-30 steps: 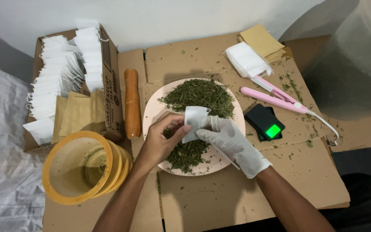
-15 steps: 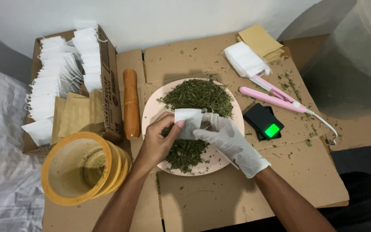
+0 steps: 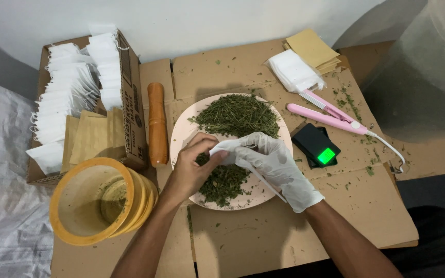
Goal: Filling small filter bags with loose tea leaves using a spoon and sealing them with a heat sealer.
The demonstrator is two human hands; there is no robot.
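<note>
Frame centre: bare left hand (image 3: 194, 164) and white-gloved right hand (image 3: 274, 164) both pinch a small white paper sachet (image 3: 223, 150) over round pink plate (image 3: 181, 136) of dried green shredded herb (image 3: 238, 116)

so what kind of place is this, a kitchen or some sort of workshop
Likely a makeshift home packing station for dried herbs, not a kitchen. The worktop is flattened cardboard, a plate holds loose dried herb, and a box of empty white sachets sits beside a small scale and a pink sealer.
</note>
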